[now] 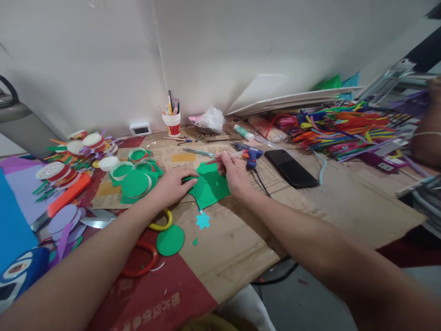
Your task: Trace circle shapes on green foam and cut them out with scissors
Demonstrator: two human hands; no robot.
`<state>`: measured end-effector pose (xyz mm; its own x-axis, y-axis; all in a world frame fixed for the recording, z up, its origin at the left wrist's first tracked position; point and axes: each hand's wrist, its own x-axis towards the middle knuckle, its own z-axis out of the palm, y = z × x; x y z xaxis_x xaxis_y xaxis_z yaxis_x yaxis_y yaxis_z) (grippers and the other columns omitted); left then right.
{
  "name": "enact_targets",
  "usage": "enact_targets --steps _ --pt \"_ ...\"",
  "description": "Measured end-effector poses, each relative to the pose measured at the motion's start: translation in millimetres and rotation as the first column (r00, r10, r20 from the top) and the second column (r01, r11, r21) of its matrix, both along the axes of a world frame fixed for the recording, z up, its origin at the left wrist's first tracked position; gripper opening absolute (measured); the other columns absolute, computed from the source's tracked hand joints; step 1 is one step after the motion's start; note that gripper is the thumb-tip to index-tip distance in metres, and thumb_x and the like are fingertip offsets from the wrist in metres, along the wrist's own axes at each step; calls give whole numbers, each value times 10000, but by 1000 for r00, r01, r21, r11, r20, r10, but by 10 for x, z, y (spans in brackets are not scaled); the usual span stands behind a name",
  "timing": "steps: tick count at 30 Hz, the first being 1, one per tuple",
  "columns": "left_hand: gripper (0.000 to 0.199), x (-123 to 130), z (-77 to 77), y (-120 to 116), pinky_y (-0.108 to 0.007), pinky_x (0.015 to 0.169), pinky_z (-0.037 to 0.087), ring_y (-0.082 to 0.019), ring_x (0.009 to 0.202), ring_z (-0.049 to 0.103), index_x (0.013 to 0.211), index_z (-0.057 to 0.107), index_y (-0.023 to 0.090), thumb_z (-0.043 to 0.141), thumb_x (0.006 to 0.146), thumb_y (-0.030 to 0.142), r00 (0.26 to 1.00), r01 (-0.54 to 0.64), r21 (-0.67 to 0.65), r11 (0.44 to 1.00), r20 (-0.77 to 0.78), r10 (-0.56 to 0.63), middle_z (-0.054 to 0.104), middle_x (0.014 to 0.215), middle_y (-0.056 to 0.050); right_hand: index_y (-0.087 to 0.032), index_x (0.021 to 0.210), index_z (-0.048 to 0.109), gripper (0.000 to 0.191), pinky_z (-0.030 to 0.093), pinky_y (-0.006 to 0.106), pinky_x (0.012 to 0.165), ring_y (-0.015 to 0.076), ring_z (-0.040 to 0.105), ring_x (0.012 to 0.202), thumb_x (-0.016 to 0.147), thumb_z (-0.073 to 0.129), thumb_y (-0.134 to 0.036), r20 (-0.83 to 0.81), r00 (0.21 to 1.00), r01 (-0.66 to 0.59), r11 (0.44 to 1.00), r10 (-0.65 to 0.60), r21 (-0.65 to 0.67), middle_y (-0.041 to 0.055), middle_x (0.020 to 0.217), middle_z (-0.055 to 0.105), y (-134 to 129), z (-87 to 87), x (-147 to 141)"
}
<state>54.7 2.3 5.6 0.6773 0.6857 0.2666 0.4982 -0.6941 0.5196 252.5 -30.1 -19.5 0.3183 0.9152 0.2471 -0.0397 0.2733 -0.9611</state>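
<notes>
A green sheet point(215, 184) with cut-out edges lies on the cardboard in front of me, a faint round outline showing on it. My left hand point(177, 184) rests at its left edge, thumb and fingers apart, holding nothing. Over the sheet's upper right, my right hand point(234, 172) is closed around a thin reddish pencil point(212, 161) that points left. Below the sheet are a light-blue gear-shaped piece point(203, 220) and a green disc point(171, 240). Scissors with a yellow and a red handle point(140, 259) lie partly under my left forearm.
Behind my right hand lies a blue glue gun point(254, 157), with a black phone point(291, 168) to its right. Green-lined paper rings point(121, 171) stand left. Farther out are a cup of pencils point(171, 124), a glue stick point(243, 133), pipe cleaners point(344, 128) and an orange-handled knife point(69, 195).
</notes>
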Motion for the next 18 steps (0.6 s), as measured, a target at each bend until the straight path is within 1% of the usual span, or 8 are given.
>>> enact_targets --steps 2,5,9,12,15,18 --pt "253 15 -17 -8 -417 968 474 -238 1055 642 999 721 188 534 895 323 999 21 49 999 -35 -19 724 1096 -76 -205 806 600 371 342 257 499 115 424 515 873 511 -559 0 1000 -5 1000 5 -10 -24 602 468 5 -29 10" --pt "250 25 -18 -29 -428 955 474 -246 1035 639 955 725 179 520 913 316 997 25 98 995 -76 -17 730 1045 -82 -212 823 600 395 353 266 500 124 433 521 872 486 -586 32 999 -13 999 14 -49 -14 625 477 11 -67 21" --pt "257 7 -15 -36 -423 920 483 -244 999 637 927 722 186 506 925 325 996 6 100 995 -92 3 728 1011 -79 -212 835 602 402 363 267 510 131 445 529 880 472 -589 56 998 -26 997 30 -76 -13 619 478 5 -100 25" --pt "254 -11 -15 -34 -424 912 480 -247 984 636 918 716 180 506 926 323 995 8 95 995 -100 1 727 996 -80 -203 848 609 403 370 261 514 128 454 538 883 480 -584 35 999 -29 997 32 -73 -12 628 493 -4 -109 27" --pt "228 -14 5 -54 -425 907 477 -250 982 634 909 712 184 526 917 316 994 -3 110 994 -105 14 728 991 -76 -200 845 616 391 369 253 514 123 455 540 881 499 -571 10 999 -50 997 51 -59 -18 620 502 -13 -90 24" --pt "191 -5 52 -104 -401 893 481 -233 969 633 922 704 187 560 902 311 998 -22 133 991 -61 31 724 982 -70 -197 810 616 386 359 248 512 117 439 527 877 506 -561 26 998 -61 997 62 -53 -28 588 486 -20 -46 7"
